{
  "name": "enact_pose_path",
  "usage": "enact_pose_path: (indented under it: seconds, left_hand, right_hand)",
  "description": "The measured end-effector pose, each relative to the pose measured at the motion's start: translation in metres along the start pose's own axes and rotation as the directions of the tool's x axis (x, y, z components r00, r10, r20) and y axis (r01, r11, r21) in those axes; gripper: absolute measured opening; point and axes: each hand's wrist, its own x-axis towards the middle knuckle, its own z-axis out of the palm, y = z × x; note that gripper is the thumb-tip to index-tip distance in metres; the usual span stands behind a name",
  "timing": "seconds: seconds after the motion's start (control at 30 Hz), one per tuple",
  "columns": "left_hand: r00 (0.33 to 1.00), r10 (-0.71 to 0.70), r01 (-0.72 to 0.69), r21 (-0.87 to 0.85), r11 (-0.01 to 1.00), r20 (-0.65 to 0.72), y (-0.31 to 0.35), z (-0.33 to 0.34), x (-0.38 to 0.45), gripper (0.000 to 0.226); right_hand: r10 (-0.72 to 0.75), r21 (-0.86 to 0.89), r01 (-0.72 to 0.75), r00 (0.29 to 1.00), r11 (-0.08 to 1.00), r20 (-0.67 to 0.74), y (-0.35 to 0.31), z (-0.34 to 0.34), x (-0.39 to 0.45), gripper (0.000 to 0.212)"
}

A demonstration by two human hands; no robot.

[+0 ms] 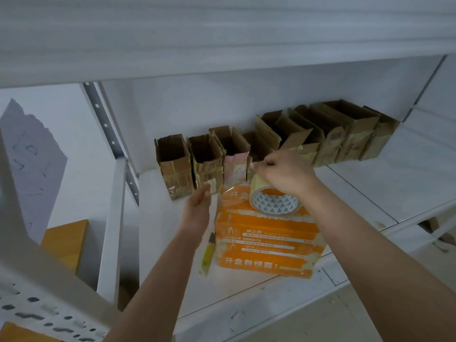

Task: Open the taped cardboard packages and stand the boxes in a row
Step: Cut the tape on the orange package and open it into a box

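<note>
Head view: a row of opened boxes [271,141] stood along the back of the shelf [370,183], tops open, just beyond both hands, so most of the task looked done. An orange box [266,245] sat at the front, below the right fingers, tape glossy over its sides; probably the one left to open and stand. Tape roll [274,201] rested on its top. Right hand [286,174] had fingers curled, pinching the tape end at the roll's upper edge. Left hand [197,206] was just left of the orange box, fingers straight and apart, holding nothing; whether they touched the box, couldn't tell. A yellow cutter [206,255] lay on the shelf below the left fingers, untouched.
</note>
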Motion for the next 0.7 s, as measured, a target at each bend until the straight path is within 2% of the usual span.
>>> enact_pose_path:
  seconds: [0.07, 0.1, 0.17, 0.23, 0.33, 0.4, 0.5, 0.57, 0.63, 0.7]
  left_hand:
    - [0.973, 0.182, -0.190, 0.049, 0.981, 0.141, 0.022, 0.001, -0.014, 0.036]
    - [0.939, 0.226, -0.269, 0.144, 0.952, 0.260, 0.031, 0.005, -0.021, 0.050]
    - [0.865, 0.231, -0.431, 0.425, 0.796, 0.445, 0.028, 0.014, -0.022, 0.103]
    - [0.846, 0.223, -0.505, 0.597, 0.623, 0.484, 0.017, 0.019, -0.016, 0.130]
    - [0.843, 0.233, -0.528, 0.663, 0.531, 0.485, 0.010, 0.024, -0.012, 0.136]
    - [0.837, 0.203, -0.540, 0.707, 0.456, 0.508, 0.010, 0.026, -0.012, 0.136]
    - [0.832, 0.157, -0.552, 0.769, 0.321, 0.532, 0.011, 0.028, -0.010, 0.128]
    - [0.837, 0.147, -0.545, 0.784, 0.298, 0.527, 0.010, 0.030, -0.010, 0.127]
    - [0.844, 0.147, -0.536, 0.799, 0.271, 0.516, 0.010, 0.030, -0.011, 0.128]
    - [0.853, 0.138, -0.522, 0.818, 0.241, 0.504, 0.009, 0.029, -0.011, 0.131]
  right_hand:
    - [-0.002, -0.037, 0.002, 1.000, 0.999, 0.010, -0.001, 0.000, 0.001, 0.050]
    - [-0.002, -0.053, 0.002, 1.000, 0.999, 0.006, -0.001, 0.000, 0.001, 0.050]
    - [-0.004, -0.058, 0.004, 1.000, 0.998, -0.009, -0.002, 0.000, 0.000, 0.053]
    - [-0.025, -0.036, 0.025, 1.000, 0.999, -0.011, -0.002, 0.001, 0.001, 0.055]
    - [-0.042, 0.041, 0.041, 0.999, 0.998, 0.030, -0.005, -0.003, 0.001, 0.054]
    - [-0.009, 0.215, -0.016, 0.993, 0.976, 0.114, -0.003, -0.011, -0.003, 0.053]
    - [-0.024, 0.559, -0.143, 0.960, 0.817, 0.281, 0.016, -0.017, -0.013, 0.053]
    - [-0.089, 0.713, -0.178, 0.943, 0.678, 0.321, 0.034, -0.006, -0.019, 0.065]
    - [-0.108, 0.768, -0.179, 0.946, 0.615, 0.307, 0.041, 0.005, -0.023, 0.079]
    - [-0.061, 0.746, -0.171, 0.960, 0.644, 0.273, 0.040, 0.003, -0.025, 0.077]
